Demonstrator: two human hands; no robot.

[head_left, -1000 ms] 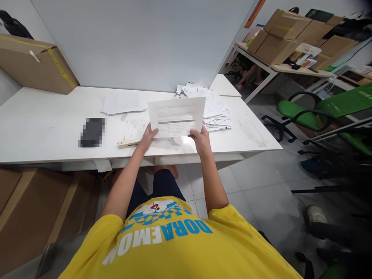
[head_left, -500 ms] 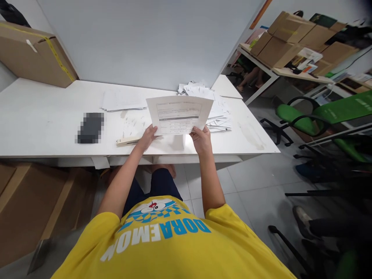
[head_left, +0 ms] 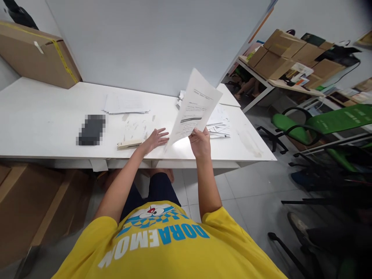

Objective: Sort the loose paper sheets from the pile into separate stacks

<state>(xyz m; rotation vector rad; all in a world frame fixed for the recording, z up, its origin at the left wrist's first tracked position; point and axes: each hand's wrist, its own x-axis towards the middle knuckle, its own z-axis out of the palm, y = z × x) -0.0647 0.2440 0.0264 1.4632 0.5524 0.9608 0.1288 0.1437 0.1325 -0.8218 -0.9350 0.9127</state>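
In the head view, holding the printed sheet point(head_left: 198, 101) tilted above the desk point(head_left: 52, 124), pinched by the right hand point(head_left: 200, 144), with the left hand point(head_left: 153, 142) spread, gripping nothing, near its edge. Could drop it through loosening that lone pinch.

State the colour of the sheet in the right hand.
The sheet is white with dark print; head view.
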